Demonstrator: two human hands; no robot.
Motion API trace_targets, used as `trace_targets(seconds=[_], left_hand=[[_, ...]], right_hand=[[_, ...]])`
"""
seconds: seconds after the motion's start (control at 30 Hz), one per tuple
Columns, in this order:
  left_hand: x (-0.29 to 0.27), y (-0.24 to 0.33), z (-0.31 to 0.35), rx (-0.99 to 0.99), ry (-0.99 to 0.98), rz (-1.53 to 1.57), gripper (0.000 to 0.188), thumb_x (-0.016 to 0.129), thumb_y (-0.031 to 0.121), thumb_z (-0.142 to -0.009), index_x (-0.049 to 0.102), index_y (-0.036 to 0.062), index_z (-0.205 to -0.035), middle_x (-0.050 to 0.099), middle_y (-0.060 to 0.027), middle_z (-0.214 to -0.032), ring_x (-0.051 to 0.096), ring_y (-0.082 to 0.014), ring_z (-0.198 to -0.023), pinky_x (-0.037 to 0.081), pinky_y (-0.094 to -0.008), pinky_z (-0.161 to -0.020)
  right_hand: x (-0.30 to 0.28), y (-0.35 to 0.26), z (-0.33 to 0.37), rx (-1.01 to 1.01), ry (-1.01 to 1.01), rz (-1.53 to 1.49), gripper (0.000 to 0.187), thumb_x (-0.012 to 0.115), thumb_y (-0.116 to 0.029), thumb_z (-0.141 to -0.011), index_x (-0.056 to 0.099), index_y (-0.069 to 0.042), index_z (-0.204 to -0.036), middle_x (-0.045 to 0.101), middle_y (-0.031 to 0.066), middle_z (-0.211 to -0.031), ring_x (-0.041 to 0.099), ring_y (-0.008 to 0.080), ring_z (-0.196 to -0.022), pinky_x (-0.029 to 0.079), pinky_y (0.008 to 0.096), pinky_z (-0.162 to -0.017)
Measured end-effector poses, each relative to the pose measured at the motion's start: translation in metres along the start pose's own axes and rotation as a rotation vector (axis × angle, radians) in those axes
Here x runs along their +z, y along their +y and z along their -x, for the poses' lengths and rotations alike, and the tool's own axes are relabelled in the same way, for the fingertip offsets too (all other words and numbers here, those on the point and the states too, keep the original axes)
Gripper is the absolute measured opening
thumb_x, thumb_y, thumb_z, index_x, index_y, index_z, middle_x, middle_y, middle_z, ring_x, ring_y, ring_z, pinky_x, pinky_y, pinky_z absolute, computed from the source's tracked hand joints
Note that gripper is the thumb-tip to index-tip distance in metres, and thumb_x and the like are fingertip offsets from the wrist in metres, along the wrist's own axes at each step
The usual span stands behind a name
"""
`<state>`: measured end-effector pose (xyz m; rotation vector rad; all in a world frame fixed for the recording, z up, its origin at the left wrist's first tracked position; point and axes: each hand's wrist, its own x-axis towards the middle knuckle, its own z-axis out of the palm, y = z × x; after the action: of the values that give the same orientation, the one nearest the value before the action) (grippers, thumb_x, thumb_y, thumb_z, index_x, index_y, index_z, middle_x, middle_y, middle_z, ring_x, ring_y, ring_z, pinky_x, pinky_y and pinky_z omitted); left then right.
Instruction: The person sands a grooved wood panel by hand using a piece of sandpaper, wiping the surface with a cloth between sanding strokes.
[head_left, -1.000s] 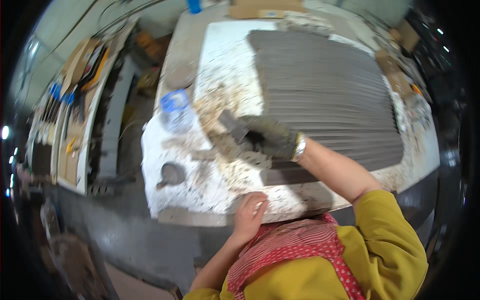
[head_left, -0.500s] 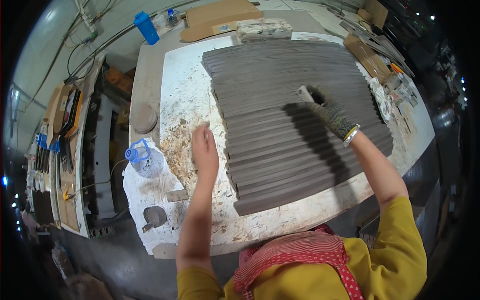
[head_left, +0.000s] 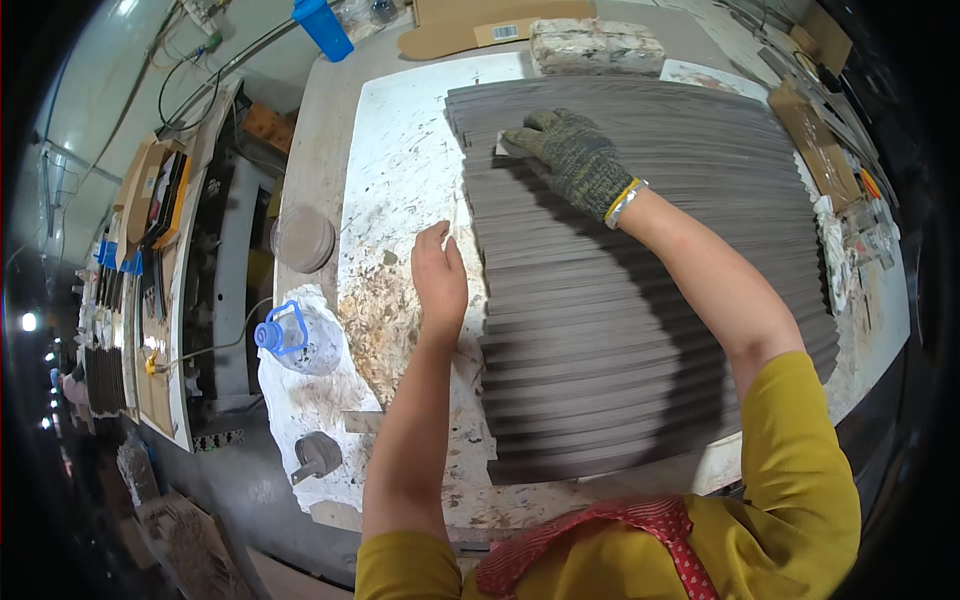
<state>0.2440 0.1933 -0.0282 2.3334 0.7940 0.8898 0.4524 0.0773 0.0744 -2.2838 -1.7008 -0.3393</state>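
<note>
A wide stack of grey-brown wood-grain strips (head_left: 600, 330), laid side by side, covers most of the table. Over its far left part is my right hand (head_left: 570, 160), in a dark grey-green knit glove with the fingers closed around a small pale block (head_left: 503, 146). Only the block's end shows past the fingertips, so its full shape is hidden. My left hand (head_left: 438, 268) is bare and holds nothing. Its fingers are loosely stretched out just beside the strips' left edge, over the stained white board (head_left: 400, 150).
Left of my left arm stand a clear jug with a blue handle (head_left: 312, 345), a round lidded tub (head_left: 303, 238) and a small grey cup (head_left: 317, 453). A wrapped, stained block (head_left: 597, 47) lies beyond the strips, near a blue bottle (head_left: 323, 28). Cardboard (head_left: 815, 140) lies at the right.
My right hand has swept left and away from me over the strips with the pale block. My left hand stays by the strips' left edge. The whole view has shifted slightly.
</note>
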Motion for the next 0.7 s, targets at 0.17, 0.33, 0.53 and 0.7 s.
trace_targets(seconds=[0.17, 0.33, 0.53, 0.7], left_hand=[[-0.003, 0.004, 0.000, -0.009, 0.012, 0.036, 0.022, 0.048, 0.008, -0.093, 0.058, -0.0029, -0.109, 0.060, -0.0172, -0.105, 0.057, -0.0327, -0.098, 0.045, -0.0389, -0.088], [-0.005, 0.002, 0.000, -0.033, 0.006, 0.066, 0.021, 0.049, 0.009, -0.092, 0.059, -0.0021, -0.108, 0.060, -0.0169, -0.104, 0.058, -0.0326, -0.098, 0.045, -0.0386, -0.088], [-0.005, 0.003, 0.001, -0.031, -0.003, 0.049, 0.021, 0.049, 0.009, -0.092, 0.059, -0.0015, -0.108, 0.061, -0.0160, -0.103, 0.058, -0.0315, -0.098, 0.046, -0.0383, -0.088], [-0.005, 0.002, -0.001, -0.035, 0.013, 0.073, 0.020, 0.051, 0.007, -0.091, 0.060, -0.0009, -0.107, 0.061, -0.0150, -0.102, 0.059, -0.0303, -0.096, 0.046, -0.0377, -0.087]], right_hand=[[0.025, -0.010, -0.017, -0.163, -0.018, 0.089, 0.044, 0.068, -0.013, -0.078, 0.060, -0.014, -0.121, 0.058, 0.0137, -0.121, 0.055, 0.0315, -0.112, 0.045, 0.0425, -0.095], [0.013, -0.002, -0.017, -0.067, 0.029, 0.142, 0.042, 0.065, -0.005, -0.078, 0.061, -0.014, -0.119, 0.059, 0.0131, -0.121, 0.058, 0.0319, -0.109, 0.047, 0.0426, -0.093], [0.020, 0.009, -0.016, -0.079, -0.039, 0.049, 0.040, 0.061, -0.005, -0.080, 0.062, -0.016, -0.119, 0.060, 0.0103, -0.119, 0.057, 0.0309, -0.109, 0.047, 0.0424, -0.094], [0.028, 0.012, -0.012, -0.146, -0.026, 0.021, 0.040, 0.059, -0.004, -0.081, 0.063, -0.017, -0.119, 0.060, 0.0091, -0.120, 0.056, 0.0300, -0.112, 0.046, 0.0410, -0.096]])
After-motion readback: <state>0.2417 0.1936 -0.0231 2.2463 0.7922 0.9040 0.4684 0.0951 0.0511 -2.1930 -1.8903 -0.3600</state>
